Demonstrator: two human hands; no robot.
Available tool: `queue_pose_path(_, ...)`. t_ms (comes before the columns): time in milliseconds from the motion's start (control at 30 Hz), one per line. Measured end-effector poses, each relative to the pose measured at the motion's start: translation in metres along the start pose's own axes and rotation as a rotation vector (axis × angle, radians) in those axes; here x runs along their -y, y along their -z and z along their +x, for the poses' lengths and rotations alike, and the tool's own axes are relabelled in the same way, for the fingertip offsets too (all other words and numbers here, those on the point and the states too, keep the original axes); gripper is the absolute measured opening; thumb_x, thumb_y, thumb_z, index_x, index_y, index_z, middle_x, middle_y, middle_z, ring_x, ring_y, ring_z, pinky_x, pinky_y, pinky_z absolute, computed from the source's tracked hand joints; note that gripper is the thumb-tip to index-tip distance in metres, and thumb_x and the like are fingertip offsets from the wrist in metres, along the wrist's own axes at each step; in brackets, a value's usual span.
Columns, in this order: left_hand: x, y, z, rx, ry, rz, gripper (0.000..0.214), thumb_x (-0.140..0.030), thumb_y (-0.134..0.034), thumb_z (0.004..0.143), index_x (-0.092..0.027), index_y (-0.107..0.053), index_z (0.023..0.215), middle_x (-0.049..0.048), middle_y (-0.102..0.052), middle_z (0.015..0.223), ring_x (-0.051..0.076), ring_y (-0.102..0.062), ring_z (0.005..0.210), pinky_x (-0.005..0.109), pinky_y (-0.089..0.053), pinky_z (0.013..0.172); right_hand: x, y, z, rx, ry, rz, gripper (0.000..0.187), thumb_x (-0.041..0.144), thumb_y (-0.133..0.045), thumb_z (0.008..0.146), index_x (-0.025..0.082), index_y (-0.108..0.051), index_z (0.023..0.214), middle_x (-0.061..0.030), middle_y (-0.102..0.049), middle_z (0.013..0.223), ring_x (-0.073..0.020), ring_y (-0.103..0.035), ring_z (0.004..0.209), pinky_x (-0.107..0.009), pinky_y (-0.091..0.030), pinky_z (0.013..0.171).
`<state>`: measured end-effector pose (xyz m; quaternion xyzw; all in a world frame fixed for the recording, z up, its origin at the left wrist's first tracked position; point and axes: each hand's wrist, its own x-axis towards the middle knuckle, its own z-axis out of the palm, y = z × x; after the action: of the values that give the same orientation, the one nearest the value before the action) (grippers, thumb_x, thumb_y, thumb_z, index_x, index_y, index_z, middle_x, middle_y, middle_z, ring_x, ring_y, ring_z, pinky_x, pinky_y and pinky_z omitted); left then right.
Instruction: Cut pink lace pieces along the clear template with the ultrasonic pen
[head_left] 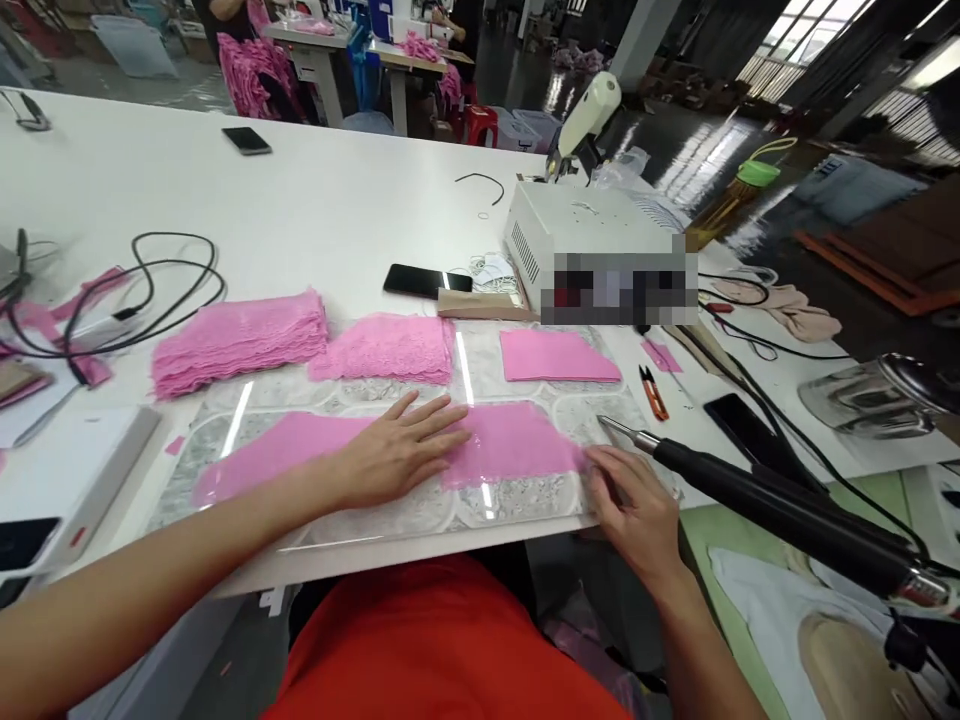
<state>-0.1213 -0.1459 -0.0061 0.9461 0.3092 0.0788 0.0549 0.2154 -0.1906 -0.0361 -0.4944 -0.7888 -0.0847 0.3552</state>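
Note:
My left hand (405, 445) lies flat with its fingers spread over pink fabric (510, 440) on a clear sheet with a grey pattern (525, 497). At the fabric's right tip, the curled fingers of my right hand (634, 505) grip the corner. Just above that hand, a black-handled tool (757, 500) points its metal tip leftward, apart from the fabric. Behind my left hand are two stacks of pink lace-edged pieces, a thick stack (240, 340) and a thinner stack (390, 348). A smooth pink stack (559, 356) lies further right.
A white machine box (615, 220) stands at the back right, near a phone (427, 281). Orange thread snips (653, 393), another phone (750, 430) and a glass jar (862, 400) are on the right. Black cables (150, 290) loop at left. People work at far tables.

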Motion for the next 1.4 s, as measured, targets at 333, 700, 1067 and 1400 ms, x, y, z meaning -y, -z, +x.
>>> queue_pose_path(333,-0.006,0.001,-0.009,0.180,0.089,-0.002,0.046,-0.041,-0.031,0.103,-0.027,-0.037,0.146,0.0045,-0.027,0.156,0.025,-0.019,0.147,0.051,-0.006,0.120,-0.004,-0.011,-0.004,0.051,0.041,0.048,0.037,0.014,-0.056,0.085,0.021,-0.061,0.121,-0.0095,-0.068,0.111,-0.0232,-0.064,0.098,-0.040,-0.051,0.089)
queue_pose_path(700,-0.016,0.002,-0.018,0.080,0.012,0.120,0.041,-0.032,-0.039,0.102,-0.024,-0.044,0.142,0.0081,-0.039,0.151,0.025,-0.027,0.144,0.052,-0.014,0.119,-0.006,-0.010,-0.006,0.058,-0.046,0.086,0.033,0.018,-0.056,0.085,0.024,-0.062,0.117,-0.0087,-0.067,0.111,-0.0242,-0.064,0.100,-0.042,-0.053,0.089)
queue_pose_path(1067,-0.010,0.004,0.027,-0.007,-0.205,0.138,0.046,-0.038,-0.039,0.102,-0.026,-0.036,0.146,0.0042,-0.033,0.154,0.023,-0.018,0.147,0.046,-0.001,0.121,-0.008,0.000,-0.005,0.054,-0.148,0.137,0.034,0.011,-0.051,0.087,0.024,-0.061,0.116,-0.0079,-0.065,0.114,-0.0198,-0.063,0.105,-0.037,-0.055,0.089)
queue_pose_path(1400,-0.002,-0.006,0.051,0.094,-0.206,0.064,0.053,-0.046,-0.040,0.100,-0.032,-0.028,0.150,0.0028,-0.026,0.157,0.025,-0.018,0.147,0.047,-0.002,0.120,-0.007,-0.002,-0.005,0.131,-0.109,0.079,0.038,0.012,-0.049,0.088,0.024,-0.059,0.123,-0.0096,-0.063,0.118,-0.0233,-0.061,0.109,-0.043,-0.054,0.092)
